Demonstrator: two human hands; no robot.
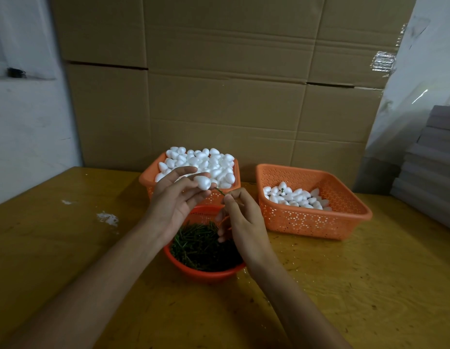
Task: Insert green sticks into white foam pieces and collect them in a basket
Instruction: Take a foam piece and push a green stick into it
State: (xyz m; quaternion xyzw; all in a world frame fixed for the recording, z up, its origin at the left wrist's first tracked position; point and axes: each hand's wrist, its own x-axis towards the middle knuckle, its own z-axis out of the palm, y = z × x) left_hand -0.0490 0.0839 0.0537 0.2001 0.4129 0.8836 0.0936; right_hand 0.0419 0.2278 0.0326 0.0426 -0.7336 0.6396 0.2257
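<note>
Far left, a small black object (16, 72) is fixed on the wall; it is too blurred to identify. On the wooden table (67, 248) below it lies a patch of white residue (108, 219).

The left orange basket (148, 180) is heaped with white foam pieces (193, 161). Its front wall is partly hidden behind the left hand (173, 200). That hand is raised, palm towards the camera, and pinches a single foam piece (202, 182) at its fingertips.

Just right of that piece, a green stick (220, 191) shows only as a short length. The rest is concealed in the pinch of the right hand (241, 217). The stick's free end points at the held piece. Whether it has reached the foam cannot be determined. The two hands are near each other but apart.

Below the hands sits a round red basket (206, 273) holding a dark mass of green sticks (198, 245). Its right portion is covered by the right hand and wrist.

To the right, a second orange basket (314, 222) holds a shallow layer of foam pieces (294, 197). One shows a green tip; the others cannot be made out.

At the far right edge, a grey stack (435, 159) is cut off by the frame. Cardboard boxes (218, 96) fill the background.
</note>
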